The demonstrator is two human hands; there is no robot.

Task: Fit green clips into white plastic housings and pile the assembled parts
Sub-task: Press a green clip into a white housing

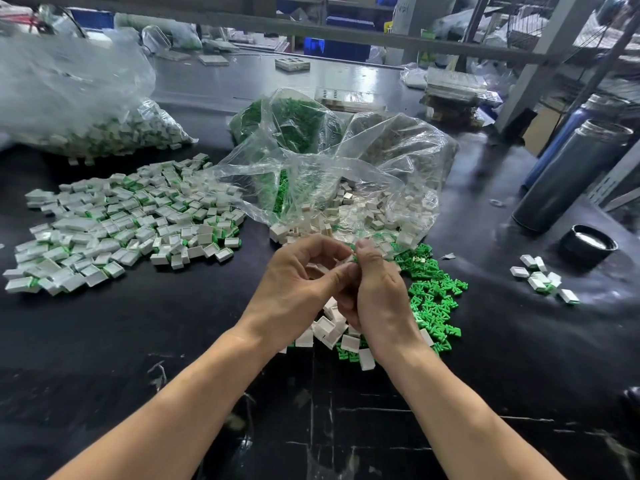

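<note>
My left hand (298, 285) and my right hand (375, 289) meet above the black table (173, 341), fingertips together. Between them they pinch a small white housing (343, 259) with a bit of green clip at its edge; most of it is hidden by my fingers. Loose green clips (436, 299) lie in a heap just right of my hands. Loose white housings (329, 327) lie under and behind my hands. A wide pile of assembled white-and-green parts (121, 223) spreads over the table to the left.
An open clear bag (346, 174) spilling white housings and a bag of green clips (291, 123) sit behind my hands. A big bag of assembled parts (86, 109) is far left. A few parts (543, 278), a black lid (588, 245) and a steel flask (571, 174) stand right.
</note>
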